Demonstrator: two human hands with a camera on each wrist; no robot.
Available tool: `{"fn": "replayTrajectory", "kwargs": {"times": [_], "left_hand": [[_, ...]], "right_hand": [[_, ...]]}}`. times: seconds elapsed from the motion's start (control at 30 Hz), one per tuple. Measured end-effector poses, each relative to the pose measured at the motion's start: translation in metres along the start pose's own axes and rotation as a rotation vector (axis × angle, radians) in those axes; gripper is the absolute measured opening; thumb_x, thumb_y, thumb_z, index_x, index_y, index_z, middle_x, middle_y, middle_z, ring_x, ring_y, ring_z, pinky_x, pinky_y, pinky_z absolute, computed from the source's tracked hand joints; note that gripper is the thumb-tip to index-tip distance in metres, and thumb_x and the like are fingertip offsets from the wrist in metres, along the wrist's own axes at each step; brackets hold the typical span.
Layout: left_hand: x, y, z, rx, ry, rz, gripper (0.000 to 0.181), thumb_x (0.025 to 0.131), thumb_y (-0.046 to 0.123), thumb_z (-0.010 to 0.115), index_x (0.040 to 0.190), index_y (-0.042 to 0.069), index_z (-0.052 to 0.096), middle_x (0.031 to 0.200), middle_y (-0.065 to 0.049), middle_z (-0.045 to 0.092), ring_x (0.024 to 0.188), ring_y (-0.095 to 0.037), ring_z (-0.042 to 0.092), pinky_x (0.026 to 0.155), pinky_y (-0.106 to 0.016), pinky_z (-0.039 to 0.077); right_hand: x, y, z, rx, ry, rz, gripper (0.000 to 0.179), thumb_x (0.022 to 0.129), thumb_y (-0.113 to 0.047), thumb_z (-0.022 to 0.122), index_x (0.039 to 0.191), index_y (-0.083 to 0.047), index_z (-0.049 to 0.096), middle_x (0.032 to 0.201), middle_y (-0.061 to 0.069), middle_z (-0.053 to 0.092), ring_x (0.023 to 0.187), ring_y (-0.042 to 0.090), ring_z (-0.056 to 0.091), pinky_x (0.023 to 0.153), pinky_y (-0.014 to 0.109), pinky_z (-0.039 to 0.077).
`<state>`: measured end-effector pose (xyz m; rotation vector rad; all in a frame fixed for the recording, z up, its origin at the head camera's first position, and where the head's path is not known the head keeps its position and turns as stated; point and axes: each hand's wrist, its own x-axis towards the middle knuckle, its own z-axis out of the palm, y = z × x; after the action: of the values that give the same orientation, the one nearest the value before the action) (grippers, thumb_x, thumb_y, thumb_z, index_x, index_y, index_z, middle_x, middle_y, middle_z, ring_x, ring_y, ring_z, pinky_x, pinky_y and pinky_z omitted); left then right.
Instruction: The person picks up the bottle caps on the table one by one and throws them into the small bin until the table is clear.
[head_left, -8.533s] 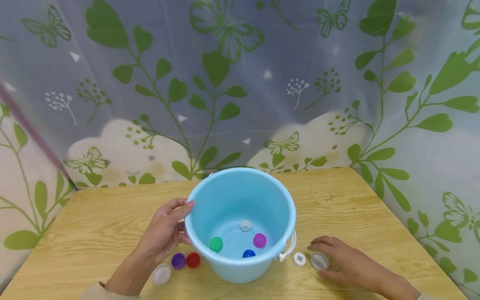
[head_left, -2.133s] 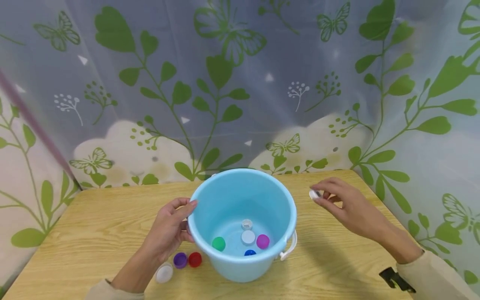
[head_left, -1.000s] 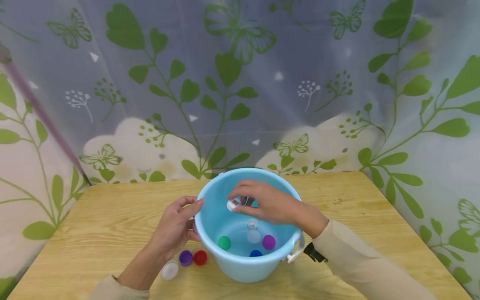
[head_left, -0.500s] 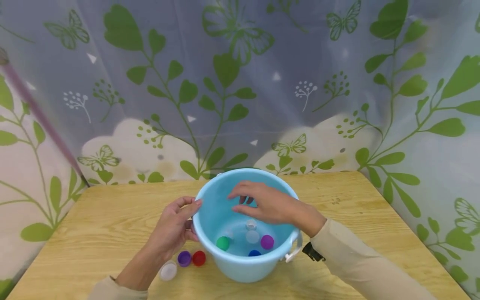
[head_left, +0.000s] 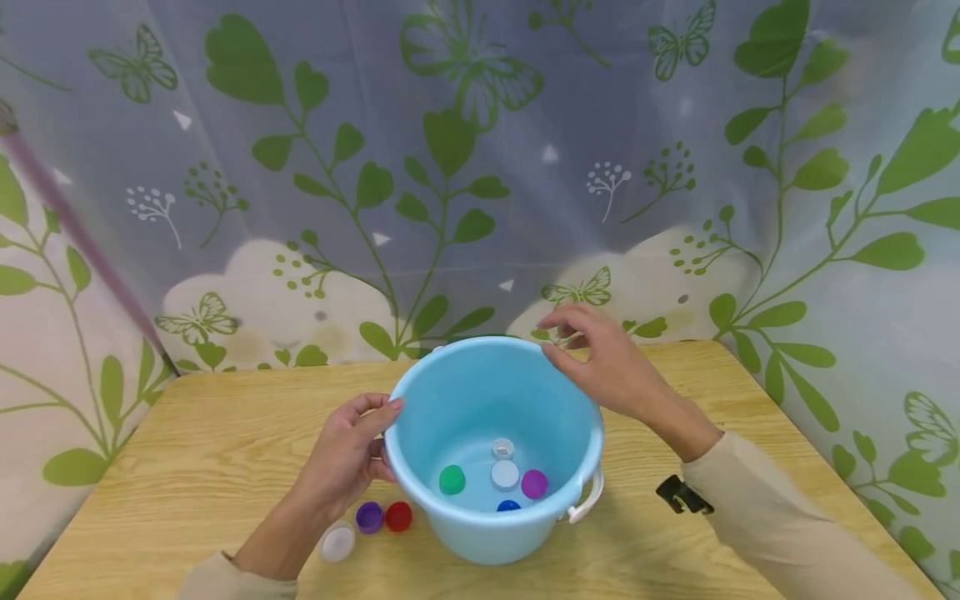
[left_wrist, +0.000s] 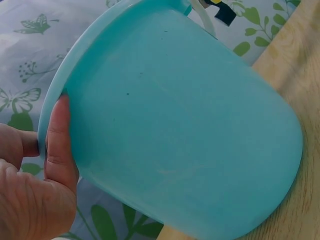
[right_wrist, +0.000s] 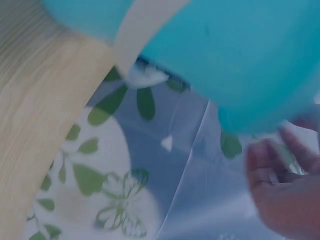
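Pale wood-grain table [head_left: 187, 458] under everything. Light-blue round plastic bucket [head_left: 487, 540] stands upright on it; probably light, fairly stiff, slight flex in the wall, smooth so maybe slippery, unlikely to break. Best hold: thick rim, or white plastic handle [head_left: 592, 500] at its right. Wide mouth, narrower base, few dark specks on outer wall. Left hand [head_left: 345, 446] grips bucket's left rim, thumb at the lip. Right hand [head_left: 611, 362] by far right rim, fingers loosely bent, nothing seen in it; can't tell if touching. On table, left front of bucket: white round plastic lid [head_left: 338, 542], purple round plastic cap [head_left: 370, 517], red round plastic cap [head_left: 398, 517]. On bucket floor: white round plastic cap [head_left: 505, 476], green round piece [head_left: 452, 480], magenta round piece [head_left: 534, 484], clear round piece [head_left: 502, 450], blue round piece [head_left: 508, 506] part hidden by front rim
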<state>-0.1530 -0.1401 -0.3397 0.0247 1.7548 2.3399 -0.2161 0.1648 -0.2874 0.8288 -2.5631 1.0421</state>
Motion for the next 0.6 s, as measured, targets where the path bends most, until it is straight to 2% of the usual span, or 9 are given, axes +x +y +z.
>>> {"fn": "replayTrajectory", "kwargs": {"times": [0.07,0.13,0.2,0.3,0.43,0.6], "left_hand": [[0.000,0.000,0.000,-0.001,-0.001,0.001,0.026,0.099,0.019,0.053,0.108,-0.002,0.041,0.075,-0.009,0.058,0.052,-0.015,0.061,0.047,-0.025,0.056],[0.000,0.000,0.000,0.001,0.002,0.004,0.026,0.099,0.018,0.053,0.109,-0.003,0.041,0.075,-0.009,0.058,0.051,-0.015,0.062,0.047,-0.025,0.056],[-0.001,0.001,0.000,0.009,0.007,0.006,0.027,0.099,0.018,0.053,0.110,-0.003,0.041,0.075,-0.009,0.059,0.052,-0.015,0.062,0.047,-0.025,0.056],[-0.001,0.001,0.000,0.024,0.015,0.005,0.028,0.099,0.019,0.053,0.111,-0.004,0.040,0.075,-0.010,0.059,0.052,-0.015,0.061,0.047,-0.026,0.056],[0.000,0.002,0.001,0.040,0.017,-0.003,0.031,0.099,0.019,0.053,0.113,-0.005,0.040,0.076,-0.010,0.059,0.052,-0.015,0.060,0.048,-0.026,0.056],[0.000,0.003,0.002,0.058,0.010,-0.025,0.032,0.099,0.020,0.054,0.114,-0.004,0.040,0.076,-0.009,0.059,0.051,-0.014,0.058,0.049,-0.026,0.056]], "right_hand": [[-0.008,0.007,-0.009,-0.004,-0.047,0.107,0.037,0.094,-0.025,0.062,0.125,-0.005,0.056,0.125,0.009,0.054,0.102,0.025,0.056,0.083,0.041,0.054],[-0.015,0.013,-0.016,0.050,-0.121,0.212,0.045,0.095,-0.031,0.061,0.130,-0.005,0.052,0.126,0.011,0.053,0.102,0.026,0.057,0.080,0.040,0.055],[-0.022,0.020,-0.020,0.157,-0.199,0.289,0.051,0.095,-0.034,0.060,0.133,-0.002,0.048,0.125,0.015,0.053,0.102,0.027,0.059,0.078,0.038,0.057],[-0.029,0.025,-0.024,0.381,-0.310,0.377,0.055,0.095,-0.030,0.061,0.135,0.003,0.043,0.123,0.020,0.051,0.103,0.029,0.060,0.077,0.038,0.058],[-0.036,0.028,-0.024,0.624,-0.391,0.437,0.055,0.095,-0.022,0.062,0.136,0.008,0.040,0.123,0.022,0.052,0.105,0.031,0.060,0.083,0.042,0.056],[-0.042,0.035,-0.019,0.911,-0.430,0.471,0.055,0.098,-0.013,0.055,0.141,0.011,0.032,0.129,0.023,0.053,0.111,0.031,0.059,0.091,0.043,0.051]]}}
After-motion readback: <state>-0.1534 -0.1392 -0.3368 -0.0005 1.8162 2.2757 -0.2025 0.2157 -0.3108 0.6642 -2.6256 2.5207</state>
